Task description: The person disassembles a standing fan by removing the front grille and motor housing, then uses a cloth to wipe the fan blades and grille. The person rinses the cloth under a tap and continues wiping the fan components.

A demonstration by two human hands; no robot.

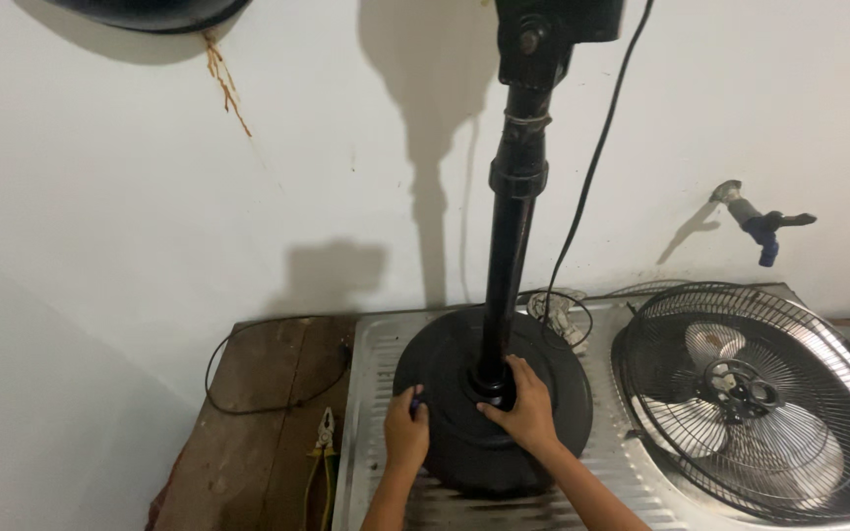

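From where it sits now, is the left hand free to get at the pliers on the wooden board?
Probably yes. The left hand rests on the fan base's left edge, seemingly holding something small and blue. The pliers lie just left of it, with nothing between.
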